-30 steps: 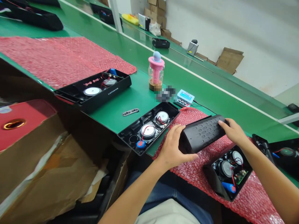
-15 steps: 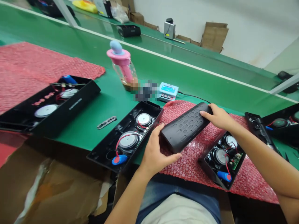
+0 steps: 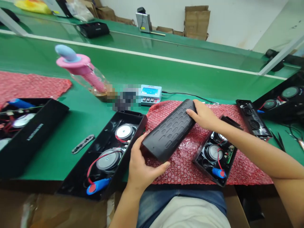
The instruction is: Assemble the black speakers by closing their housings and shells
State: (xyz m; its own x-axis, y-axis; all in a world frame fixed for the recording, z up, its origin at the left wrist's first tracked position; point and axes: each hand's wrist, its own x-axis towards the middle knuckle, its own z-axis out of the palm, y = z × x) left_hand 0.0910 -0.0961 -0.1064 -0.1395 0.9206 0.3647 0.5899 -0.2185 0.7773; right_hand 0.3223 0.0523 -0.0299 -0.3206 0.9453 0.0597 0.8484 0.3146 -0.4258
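I hold a long black speaker cover [image 3: 169, 129] with rows of oval slots, slanted above a sheet of red bubble wrap [image 3: 187, 158]. My left hand [image 3: 140, 164] grips its near end and my right hand [image 3: 203, 115] grips its far end. Left of it lies an open black speaker housing [image 3: 106, 155] with two round drivers, red wires and a blue battery. Another open housing [image 3: 215, 153] with drivers and a circuit board rests on the wrap under my right forearm.
On the green conveyor bench [image 3: 166, 72] stand a pink-topped bottle [image 3: 83, 71], a small blue-screen meter [image 3: 150, 94] and a flat metal strip [image 3: 83, 144]. More open housings lie at far left [image 3: 26, 129] and far right [image 3: 282, 101]. Cardboard boxes [image 3: 197, 22] line the back wall.
The view has swung to the right and down. Both hands keep hold of the cover, which now sits lower and further left in view.
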